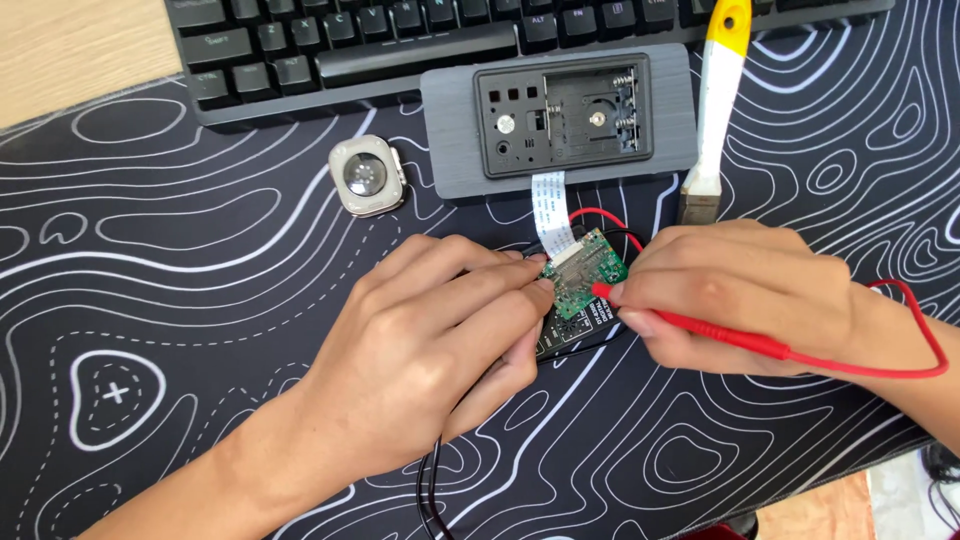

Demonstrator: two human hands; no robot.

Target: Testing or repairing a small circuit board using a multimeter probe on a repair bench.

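Currently right hand (735, 295) pinches the red probe (700, 325), tip leftward on the green circuit board (585, 275), which left hand (440, 330) fingers pin from the left, between both hands.

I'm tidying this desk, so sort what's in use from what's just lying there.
In use:
small green circuit board
red test probe with red lead, in right hand
left hand, steadying the board
white flat ribbon cable
grey opened device case

Lying about:
beige strapless watch body
yellow-handled white brush
black keyboard
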